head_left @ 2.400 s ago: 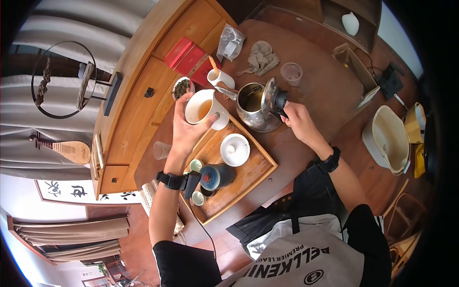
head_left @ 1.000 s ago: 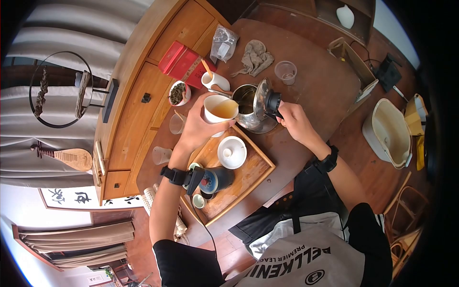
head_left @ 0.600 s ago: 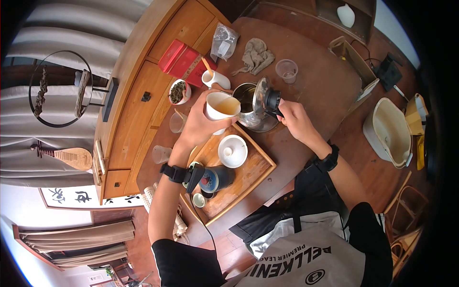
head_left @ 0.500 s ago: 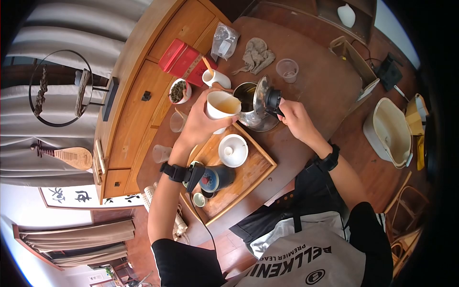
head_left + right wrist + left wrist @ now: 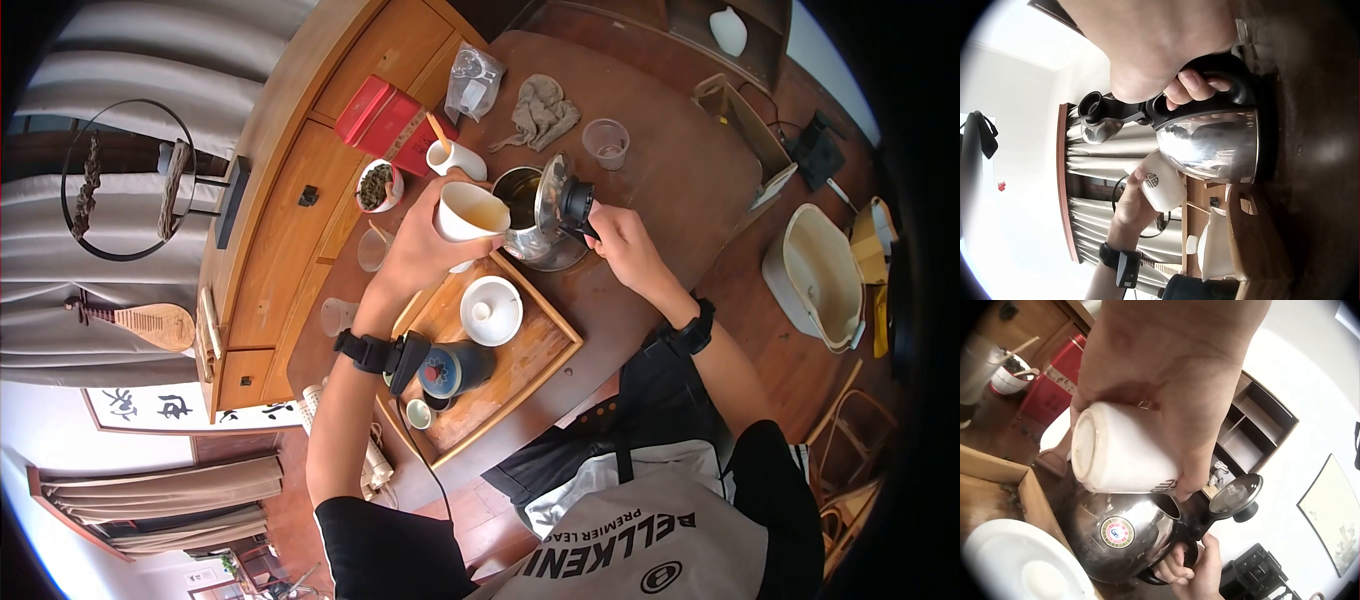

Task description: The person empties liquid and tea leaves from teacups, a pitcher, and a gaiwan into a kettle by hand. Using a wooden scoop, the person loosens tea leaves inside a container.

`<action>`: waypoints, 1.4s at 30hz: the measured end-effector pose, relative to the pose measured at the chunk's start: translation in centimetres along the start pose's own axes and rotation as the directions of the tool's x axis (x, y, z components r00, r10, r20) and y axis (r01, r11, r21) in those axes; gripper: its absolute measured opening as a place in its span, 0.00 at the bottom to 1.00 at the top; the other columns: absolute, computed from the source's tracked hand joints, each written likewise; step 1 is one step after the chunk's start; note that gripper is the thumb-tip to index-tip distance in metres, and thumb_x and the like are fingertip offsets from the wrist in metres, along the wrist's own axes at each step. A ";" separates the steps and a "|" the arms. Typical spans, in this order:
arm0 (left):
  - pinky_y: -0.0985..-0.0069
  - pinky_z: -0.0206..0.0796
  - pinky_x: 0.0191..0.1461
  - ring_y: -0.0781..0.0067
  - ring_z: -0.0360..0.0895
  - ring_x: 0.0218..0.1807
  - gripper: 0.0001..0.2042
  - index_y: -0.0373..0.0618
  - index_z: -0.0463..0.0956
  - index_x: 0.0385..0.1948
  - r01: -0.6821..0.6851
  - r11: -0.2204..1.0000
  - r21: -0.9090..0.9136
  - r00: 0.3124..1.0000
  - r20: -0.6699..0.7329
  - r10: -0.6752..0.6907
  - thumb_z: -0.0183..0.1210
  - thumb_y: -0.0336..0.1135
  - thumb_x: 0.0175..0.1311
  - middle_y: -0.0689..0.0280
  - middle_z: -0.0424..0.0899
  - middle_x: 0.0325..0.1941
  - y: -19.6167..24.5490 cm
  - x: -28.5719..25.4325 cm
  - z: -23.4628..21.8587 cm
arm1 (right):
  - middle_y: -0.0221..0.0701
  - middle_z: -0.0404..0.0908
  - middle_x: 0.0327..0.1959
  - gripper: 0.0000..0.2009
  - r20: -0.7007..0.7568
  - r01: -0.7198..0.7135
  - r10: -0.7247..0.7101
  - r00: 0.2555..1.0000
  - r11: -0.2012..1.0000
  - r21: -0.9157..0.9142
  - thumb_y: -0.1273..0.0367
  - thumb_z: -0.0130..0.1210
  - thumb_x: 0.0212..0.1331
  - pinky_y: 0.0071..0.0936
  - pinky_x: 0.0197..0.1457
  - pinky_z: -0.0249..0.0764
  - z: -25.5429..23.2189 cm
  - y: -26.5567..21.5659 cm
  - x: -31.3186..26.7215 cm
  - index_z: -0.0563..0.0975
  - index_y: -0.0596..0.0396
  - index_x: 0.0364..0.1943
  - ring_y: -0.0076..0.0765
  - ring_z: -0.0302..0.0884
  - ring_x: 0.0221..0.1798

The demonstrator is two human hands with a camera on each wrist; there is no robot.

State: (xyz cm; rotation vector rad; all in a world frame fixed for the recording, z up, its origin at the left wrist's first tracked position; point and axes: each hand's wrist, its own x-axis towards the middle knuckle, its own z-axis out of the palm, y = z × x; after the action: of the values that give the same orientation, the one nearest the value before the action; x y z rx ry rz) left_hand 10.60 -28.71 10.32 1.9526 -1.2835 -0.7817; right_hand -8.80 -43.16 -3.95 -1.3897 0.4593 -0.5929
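My left hand grips a white cup that holds amber tea. The cup tilts toward the open mouth of a shiny steel kettle, its lip right at the kettle's rim. Up close in the left wrist view, the cup lies nearly on its side above the kettle, with thumb and fingers around it. My right hand holds the kettle's black handle, fingers curled through it in the right wrist view. The kettle's lid stands flipped up on the handle side. Dark liquid shows inside the kettle.
A wooden tray bears a white lidded bowl, a blue canister and small green cups. Behind are a bowl of tea leaves, a red box, a white holder, a cloth and a plastic cup.
The left hand has moved right to the kettle's mouth and tipped the cup over. The tea now lies along the cup's lip. The right hand has kept its hold on the kettle handle.
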 end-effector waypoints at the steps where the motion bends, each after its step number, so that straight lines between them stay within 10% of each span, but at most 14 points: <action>1: 0.73 0.68 0.59 0.73 0.76 0.53 0.33 0.42 0.68 0.57 0.008 1.000 -0.028 1.000 0.004 -0.008 0.74 0.33 0.47 0.64 0.78 0.50 -0.1 0.0 0.0 | 0.25 0.66 0.15 0.28 0.001 0.002 -0.002 1.000 1.000 -0.012 0.53 0.44 0.72 0.26 0.26 0.59 0.0 0.0 0.0 0.69 0.62 0.18 0.19 0.60 0.21; 42: 0.68 0.69 0.57 0.62 0.77 0.51 0.35 0.39 0.69 0.55 -0.102 0.920 0.377 0.995 0.031 0.098 0.74 0.38 0.42 0.56 0.79 0.49 0.8 1.5 -0.1 | 0.26 0.66 0.16 0.28 -0.005 0.010 -0.010 1.000 0.999 -0.031 0.52 0.44 0.72 0.26 0.27 0.60 0.0 0.4 0.0 0.69 0.62 0.19 0.20 0.61 0.22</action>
State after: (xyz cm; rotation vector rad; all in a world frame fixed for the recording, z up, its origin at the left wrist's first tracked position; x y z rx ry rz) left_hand 10.74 -30.30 10.78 2.1589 -1.6237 -0.5208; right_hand -8.74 -43.17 -4.31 -1.4206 0.4674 -0.6001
